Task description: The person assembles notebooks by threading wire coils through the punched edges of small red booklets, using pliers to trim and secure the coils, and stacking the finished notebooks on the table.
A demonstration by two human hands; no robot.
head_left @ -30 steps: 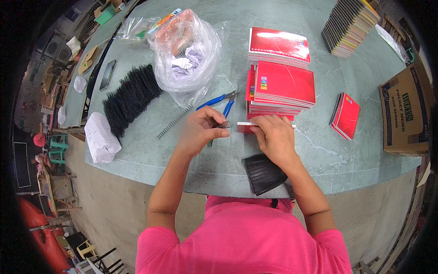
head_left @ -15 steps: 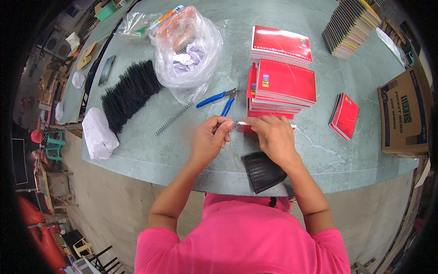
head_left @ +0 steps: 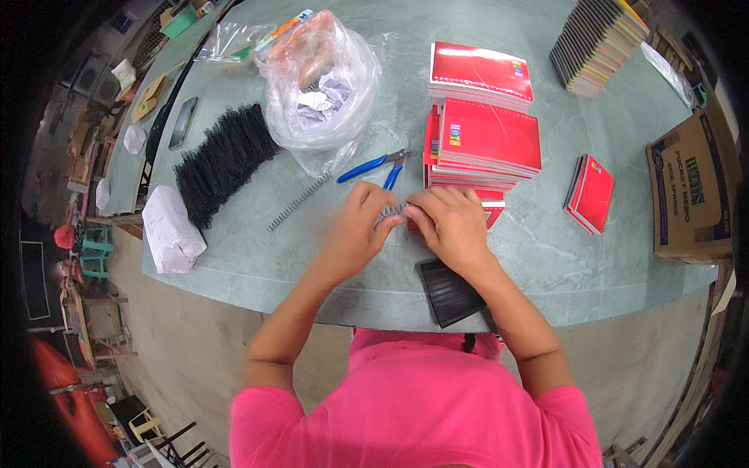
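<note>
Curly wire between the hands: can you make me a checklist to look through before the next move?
1. Spiral wire at the left hand's fingertips: ok.
2. Right hand on a red notebook: ok.
3. Wire through the notebook's holes: cannot tell, the fingers cover them.
4. Blue-handled pliers lying on the table: ok.
5. Pliers' handles closed: not ok, they're spread apart.
6. Loose spare coil clear of both hands: ok.

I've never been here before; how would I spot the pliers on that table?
On the grey-green table, find the large clear plastic bag and the stacked red notebooks right of it. The pliers lie between them, just beyond the left hand; their blue handles set them apart from the dark loose coil beside them.
</note>
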